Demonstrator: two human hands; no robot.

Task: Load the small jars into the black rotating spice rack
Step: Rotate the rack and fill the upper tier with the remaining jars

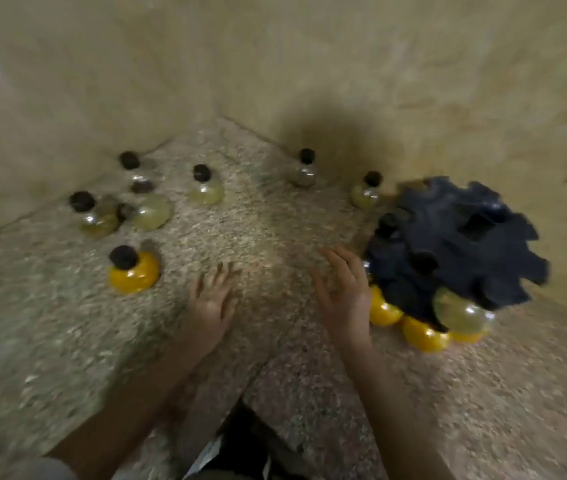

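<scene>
Speckled counter [275,216]: both hands empty, fingers spread, right hand [344,292] beside black rack [455,244], left hand [211,303] near orange jar [133,273].

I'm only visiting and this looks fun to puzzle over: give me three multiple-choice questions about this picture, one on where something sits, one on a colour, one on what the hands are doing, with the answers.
1. Where is the black rack relative to the right hand?
A. To its right
B. To its left
C. Under its palm

2. What colour is the jar nearest the left hand?
A. Red
B. Blue
C. Orange-yellow

3. What are the two hands holding?
A. One jar each
B. Nothing; both are open
C. The rack between them

Answers:
1. A, the rack stands just past the right hand's fingers, on the counter's right side.
2. C, its round body is bright orange-yellow under a dark cap.
3. B, the fingers of both hands are spread above bare counter with no jar in them.
</scene>
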